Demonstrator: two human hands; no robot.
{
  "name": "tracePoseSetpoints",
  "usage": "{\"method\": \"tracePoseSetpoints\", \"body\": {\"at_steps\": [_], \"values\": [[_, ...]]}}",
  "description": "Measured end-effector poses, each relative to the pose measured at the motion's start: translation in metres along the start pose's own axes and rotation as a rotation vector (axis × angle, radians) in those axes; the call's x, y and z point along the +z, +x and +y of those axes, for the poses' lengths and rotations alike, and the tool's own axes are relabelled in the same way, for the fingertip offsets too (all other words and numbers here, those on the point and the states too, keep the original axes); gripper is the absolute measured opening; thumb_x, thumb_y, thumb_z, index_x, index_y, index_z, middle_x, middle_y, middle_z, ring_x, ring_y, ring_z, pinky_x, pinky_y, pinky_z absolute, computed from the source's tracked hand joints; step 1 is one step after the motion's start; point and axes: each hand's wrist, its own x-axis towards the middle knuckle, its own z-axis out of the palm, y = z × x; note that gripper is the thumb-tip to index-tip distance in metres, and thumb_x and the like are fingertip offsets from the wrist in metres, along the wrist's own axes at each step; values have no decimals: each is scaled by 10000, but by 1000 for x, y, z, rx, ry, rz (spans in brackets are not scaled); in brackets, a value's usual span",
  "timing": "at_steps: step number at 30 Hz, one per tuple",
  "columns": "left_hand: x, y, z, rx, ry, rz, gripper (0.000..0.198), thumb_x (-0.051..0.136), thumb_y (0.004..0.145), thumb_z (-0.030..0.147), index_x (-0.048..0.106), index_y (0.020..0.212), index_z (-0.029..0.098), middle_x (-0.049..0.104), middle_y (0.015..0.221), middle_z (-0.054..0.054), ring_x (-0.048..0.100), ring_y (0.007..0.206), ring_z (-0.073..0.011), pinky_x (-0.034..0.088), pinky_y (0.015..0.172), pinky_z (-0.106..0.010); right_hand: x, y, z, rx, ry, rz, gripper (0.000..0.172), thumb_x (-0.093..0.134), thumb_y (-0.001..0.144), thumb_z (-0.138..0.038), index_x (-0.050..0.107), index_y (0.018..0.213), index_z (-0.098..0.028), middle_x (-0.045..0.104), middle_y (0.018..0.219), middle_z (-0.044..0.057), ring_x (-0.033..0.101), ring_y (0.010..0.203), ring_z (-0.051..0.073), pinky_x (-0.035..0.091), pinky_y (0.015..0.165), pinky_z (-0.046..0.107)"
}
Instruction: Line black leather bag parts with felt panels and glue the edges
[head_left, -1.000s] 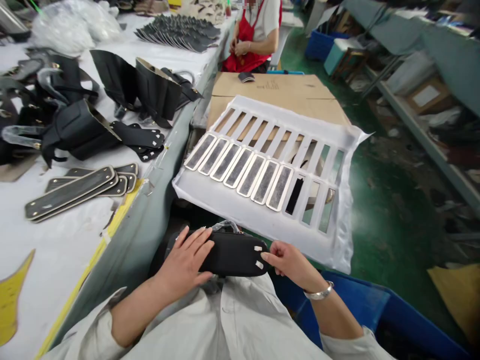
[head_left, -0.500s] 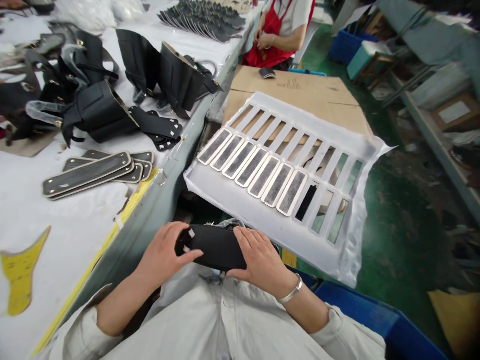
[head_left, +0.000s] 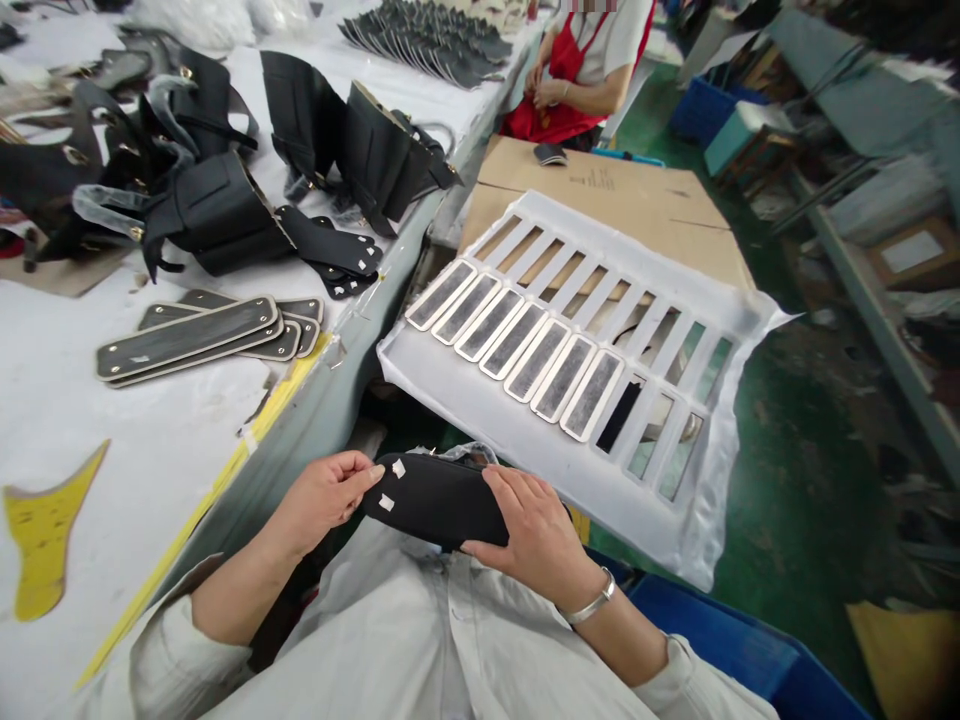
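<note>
At my lap I hold a long black leather panel (head_left: 439, 502) with rounded ends and two small white tabs near its left end. My left hand (head_left: 324, 502) pinches the panel's left tip between thumb and fingers. Across its right part lies my right hand (head_left: 536, 532), fingers over the upper edge and thumb along the lower one. Clear plastic wrap (head_left: 471, 454) shows behind the panel; what lies beneath is hidden. Beyond my hands a white slotted frame (head_left: 480, 400) carries a row of several pale-edged dark strips (head_left: 546, 360).
To the left, the white table (head_left: 187, 480) bears black leather bags (head_left: 217, 210), similar black panels (head_left: 330, 245), stacked grey strips (head_left: 191, 340) and a yellow template (head_left: 56, 530). A cardboard sheet (head_left: 600, 180) lies under the frame. A person in a red apron (head_left: 570, 60) sits beyond. A blue bin (head_left: 720, 640) stands at right.
My left hand has shifted from gripping around the panel's left end to pinching its tip, so both white tabs now show. The view has shifted slightly; my right hand keeps its hold.
</note>
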Motion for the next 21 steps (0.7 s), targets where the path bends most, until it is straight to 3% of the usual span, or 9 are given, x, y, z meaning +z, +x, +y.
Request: {"method": "tracePoseSetpoints", "body": {"at_steps": [7,14,21], "values": [[-2,3,3,73,297,44,361,578,719,519,517,630,174,400,436,78,345,393,-62,246,398,-178,3,0,3,3,-20,8,749,633,709,-578,470,1285,-126,523,1283,143,473,1161,282,368,990,432],[-6,1,-8,44,241,2,348,547,746,507,481,634,184,409,423,86,310,364,-60,234,393,-185,3,0,4,-32,-66,7,733,619,729,-571,469,1298,-134,511,1301,149,478,1165,287,389,979,443],[-8,3,-3,106,314,5,324,554,735,467,497,601,178,447,439,66,365,394,-75,258,415,-203,5,0,5,-40,-100,1,720,596,749,-562,441,1310,-138,499,1307,152,481,1163,290,399,970,447]]}}
